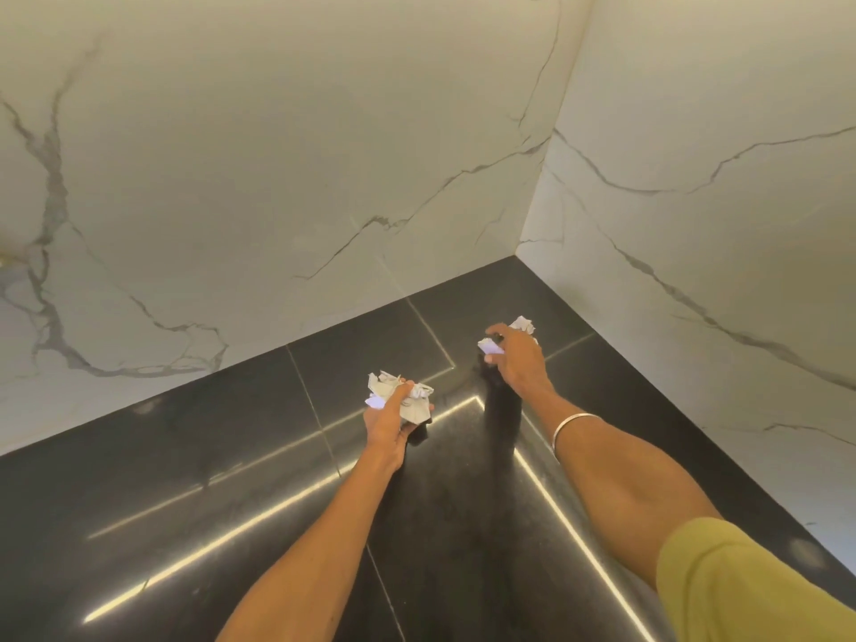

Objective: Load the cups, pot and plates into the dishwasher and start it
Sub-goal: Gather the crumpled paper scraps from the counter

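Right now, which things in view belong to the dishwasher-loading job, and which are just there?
Belonging to the job:
- Nothing visible: no cups, pot, plates or dishwasher.

Not part of it:
- crumpled white paper wad, in the left hand
- second crumpled white paper wad, under the right hand
- glossy black stone countertop
- thin silver bangle

the desk (231, 479) is glossy black, crossed by thin pale seam lines and bright reflected streaks of light. the walls (278, 155) are white marble with grey and dark veins branching across them. the crumpled paper (407, 400) in the left hand (384, 421) is white with greyish-green patches. the crumpled paper (521, 325) under the right hand (514, 359) is white. a silver bangle (574, 426) circles the right forearm, and the sleeve (741, 586) is mustard yellow-green.
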### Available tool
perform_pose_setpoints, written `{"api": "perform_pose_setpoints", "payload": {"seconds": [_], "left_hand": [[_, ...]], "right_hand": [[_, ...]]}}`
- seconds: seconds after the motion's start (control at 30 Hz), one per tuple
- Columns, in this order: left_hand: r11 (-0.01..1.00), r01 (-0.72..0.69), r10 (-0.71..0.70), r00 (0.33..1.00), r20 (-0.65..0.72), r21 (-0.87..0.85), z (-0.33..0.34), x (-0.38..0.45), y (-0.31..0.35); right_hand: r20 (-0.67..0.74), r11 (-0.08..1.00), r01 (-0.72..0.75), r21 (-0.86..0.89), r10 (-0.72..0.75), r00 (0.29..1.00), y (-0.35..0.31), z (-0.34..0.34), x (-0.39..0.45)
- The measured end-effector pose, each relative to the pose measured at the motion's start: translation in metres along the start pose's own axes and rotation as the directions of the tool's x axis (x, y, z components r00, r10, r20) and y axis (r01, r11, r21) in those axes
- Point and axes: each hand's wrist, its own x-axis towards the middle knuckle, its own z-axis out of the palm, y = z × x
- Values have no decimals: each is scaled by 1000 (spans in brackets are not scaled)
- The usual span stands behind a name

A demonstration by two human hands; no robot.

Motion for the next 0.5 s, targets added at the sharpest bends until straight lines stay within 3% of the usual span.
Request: {"api": "perform_pose_setpoints", "payload": {"seconds": [0.23, 0.4, 0.5], "left_hand": [[998, -4, 2, 1000, 26, 61, -6, 3, -2], [998, -2, 0, 1000, 21, 67, -8, 4, -3], [999, 1, -1, 1000, 4, 51, -7, 3, -4]], "right_hand": [[42, 989, -26, -147, 32, 999, -1, 29, 22], [-35, 996, -71, -53, 70, 997, 2, 31, 16], [-70, 995, -51, -84, 45, 997, 4, 29, 7]]}}
